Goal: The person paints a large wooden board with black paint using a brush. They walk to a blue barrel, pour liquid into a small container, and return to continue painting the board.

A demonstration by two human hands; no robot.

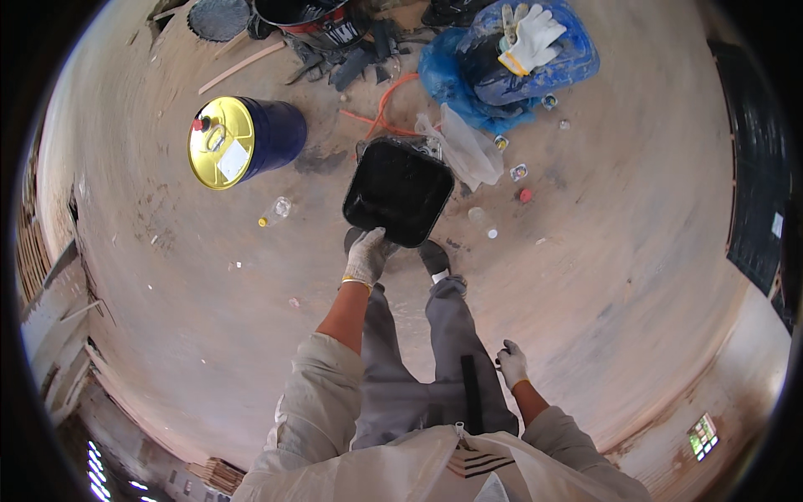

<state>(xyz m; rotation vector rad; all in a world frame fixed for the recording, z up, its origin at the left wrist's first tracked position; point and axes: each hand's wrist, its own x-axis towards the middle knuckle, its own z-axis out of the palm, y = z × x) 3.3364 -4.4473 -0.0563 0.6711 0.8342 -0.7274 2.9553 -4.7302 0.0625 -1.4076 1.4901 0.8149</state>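
My left hand (366,256), in a pale knitted glove, grips the near edge of a black square pan (400,192) with rounded corners and a glossy dark surface. The pan sits in front of my feet and hides part of the shoes; I cannot tell whether it touches anything beneath. At my right side hangs my right hand (512,365), also gloved, with dirty fingertips and loosely bent, parted fingers. Nothing shows in it. Just beyond the pan lie a crumpled clear plastic bag (470,149) and an orange hose (385,107).
A dark blue drum with a yellow lid (222,142) stands left. Clear bottles (279,209) (483,222) and a red cap (524,195) litter the floor. Farther off are a black bucket (322,29), dark scraps (355,67), a wooden strip (242,67) and a blue container (535,71) topped by gloves (532,38).
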